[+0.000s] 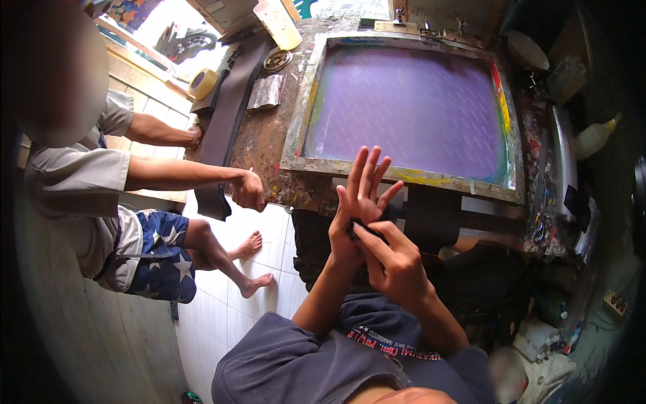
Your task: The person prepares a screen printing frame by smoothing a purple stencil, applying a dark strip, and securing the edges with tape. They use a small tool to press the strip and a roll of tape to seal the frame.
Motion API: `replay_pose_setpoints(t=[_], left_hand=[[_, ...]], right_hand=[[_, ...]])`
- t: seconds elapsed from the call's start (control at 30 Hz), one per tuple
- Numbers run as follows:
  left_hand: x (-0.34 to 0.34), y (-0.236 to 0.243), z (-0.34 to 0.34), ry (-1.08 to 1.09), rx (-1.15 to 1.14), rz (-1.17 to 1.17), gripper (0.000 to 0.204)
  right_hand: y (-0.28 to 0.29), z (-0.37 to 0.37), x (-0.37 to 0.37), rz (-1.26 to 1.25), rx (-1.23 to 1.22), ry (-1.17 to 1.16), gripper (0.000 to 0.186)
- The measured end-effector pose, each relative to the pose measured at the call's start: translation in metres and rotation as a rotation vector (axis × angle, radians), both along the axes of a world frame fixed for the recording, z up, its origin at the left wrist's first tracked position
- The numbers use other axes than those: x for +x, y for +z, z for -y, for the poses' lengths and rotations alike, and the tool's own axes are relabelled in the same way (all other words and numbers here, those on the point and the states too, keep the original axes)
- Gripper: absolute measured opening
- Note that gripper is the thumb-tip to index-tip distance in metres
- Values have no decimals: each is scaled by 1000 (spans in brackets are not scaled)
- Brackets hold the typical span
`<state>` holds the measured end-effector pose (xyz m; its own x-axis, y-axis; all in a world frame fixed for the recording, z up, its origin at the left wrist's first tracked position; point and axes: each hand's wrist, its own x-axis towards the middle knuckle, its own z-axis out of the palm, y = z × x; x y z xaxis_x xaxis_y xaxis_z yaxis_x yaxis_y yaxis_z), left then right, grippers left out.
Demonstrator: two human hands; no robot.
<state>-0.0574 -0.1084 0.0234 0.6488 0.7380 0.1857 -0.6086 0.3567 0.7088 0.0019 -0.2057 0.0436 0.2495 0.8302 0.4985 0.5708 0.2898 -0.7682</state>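
Observation:
My left hand (359, 210) is raised palm-up in front of the table's near edge, with its fingers spread. My right hand (398, 261) is closed, its fingertips pressed to the left palm. Between them shows a small dark thing (352, 230), black and soft-looking, too small and covered to name. Just beyond my hands lies a screen-printing frame (410, 114), its mesh purple and its wooden border marked with yellow, red and blue ink.
The frame rests on a stained worktable (259, 145). At left a person in patterned shorts stands with one fist (249, 191) by a dark padded board (232, 108). A tape roll (202, 84) and a plastic container (278, 25) are near it. A squeeze bottle (596, 137) lies at right.

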Motion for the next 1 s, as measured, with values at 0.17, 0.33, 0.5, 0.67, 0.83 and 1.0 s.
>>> replay_pose_setpoints(t=[0.17,0.33,0.5,0.67,0.83,1.0], left_hand=[[0,1,4,-89,-18,37,80],[2,10,9,-86,132,-46,95],[5,2,5,-57,152,-40,104],[4,-2,8,-52,87,17,91],[3,-1,11,-55,8,15,89],[1,2,6,-55,-40,66,77]], right_hand=[[17,8,22,-111,-18,48,30],[37,-14,23,-157,50,-108,30],[39,-25,-3,-109,91,-164,31],[15,-22,-13,-56,145,-186,32],[9,-10,-13,-35,86,-156,32],[6,0,-13,-42,21,-76,30]])
